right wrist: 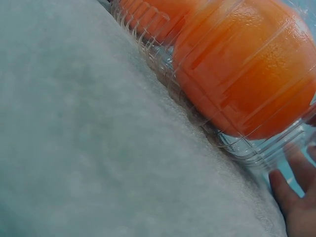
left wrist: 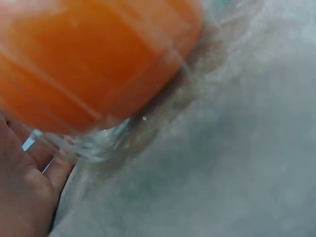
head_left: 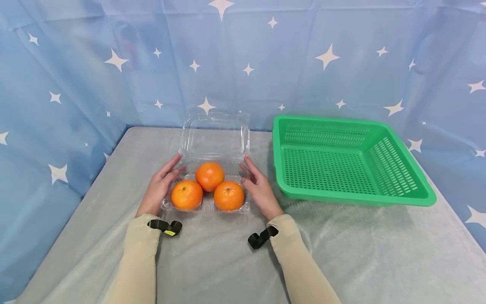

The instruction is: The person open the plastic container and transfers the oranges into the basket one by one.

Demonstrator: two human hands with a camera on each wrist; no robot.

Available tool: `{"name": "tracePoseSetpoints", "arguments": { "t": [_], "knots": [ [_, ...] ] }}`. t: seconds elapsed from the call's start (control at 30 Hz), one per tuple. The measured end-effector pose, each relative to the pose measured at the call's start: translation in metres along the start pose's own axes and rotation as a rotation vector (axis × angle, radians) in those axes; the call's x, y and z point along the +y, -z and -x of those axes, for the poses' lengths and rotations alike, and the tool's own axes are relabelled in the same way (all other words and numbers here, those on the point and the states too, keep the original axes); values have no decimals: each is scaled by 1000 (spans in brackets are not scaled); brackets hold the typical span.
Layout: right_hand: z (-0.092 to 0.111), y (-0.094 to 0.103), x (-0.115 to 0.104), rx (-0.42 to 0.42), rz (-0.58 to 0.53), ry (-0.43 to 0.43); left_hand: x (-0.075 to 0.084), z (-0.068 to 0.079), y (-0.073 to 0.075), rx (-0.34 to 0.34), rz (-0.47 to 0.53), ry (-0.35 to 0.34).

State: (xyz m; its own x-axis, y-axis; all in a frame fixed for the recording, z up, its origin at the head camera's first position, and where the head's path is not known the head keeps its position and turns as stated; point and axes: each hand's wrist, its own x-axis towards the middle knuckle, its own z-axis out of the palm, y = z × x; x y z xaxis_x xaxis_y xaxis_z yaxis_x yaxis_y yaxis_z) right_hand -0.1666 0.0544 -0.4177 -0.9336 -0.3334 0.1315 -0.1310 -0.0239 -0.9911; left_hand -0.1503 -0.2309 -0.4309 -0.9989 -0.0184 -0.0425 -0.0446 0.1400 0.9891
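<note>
A clear plastic clamshell box lies on the grey-covered table with its lid tipped back toward the curtain. Inside sit three oranges: one at the back, one front left and one front right. My left hand is along the box's left side, fingers extended toward the hinge. Along the opposite side, my right hand has its fingers similarly stretched at the wall. Through the clear wall, the right wrist view shows an orange close to the right fingers.
To the right stands a green plastic basket with slotted walls and a mesh bottom, holding nothing. A blue curtain with white stars hangs behind the table and at its left side.
</note>
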Motion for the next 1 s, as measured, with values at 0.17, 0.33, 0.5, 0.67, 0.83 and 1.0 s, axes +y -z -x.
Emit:
{"name": "tracePoseSetpoints", "arguments": {
  "t": [0.17,0.33,0.5,0.67,0.83,1.0],
  "knots": [
    [0,0,-1,0,1,-10,8,5,-3,4,26,10],
    [0,0,-1,13,10,-16,22,11,-8,-4,35,29],
    [1,0,1,14,2,-7,26,15,-10,0,33,22],
    [2,0,4,5,-4,-12,25,16,-10,-2,37,21],
    [-2,2,9,10,-3,-4,13,9,-8,12,35,25],
    [-7,4,23,16,-3,26,-3,-1,-4,31,20,19]
  ]
}}
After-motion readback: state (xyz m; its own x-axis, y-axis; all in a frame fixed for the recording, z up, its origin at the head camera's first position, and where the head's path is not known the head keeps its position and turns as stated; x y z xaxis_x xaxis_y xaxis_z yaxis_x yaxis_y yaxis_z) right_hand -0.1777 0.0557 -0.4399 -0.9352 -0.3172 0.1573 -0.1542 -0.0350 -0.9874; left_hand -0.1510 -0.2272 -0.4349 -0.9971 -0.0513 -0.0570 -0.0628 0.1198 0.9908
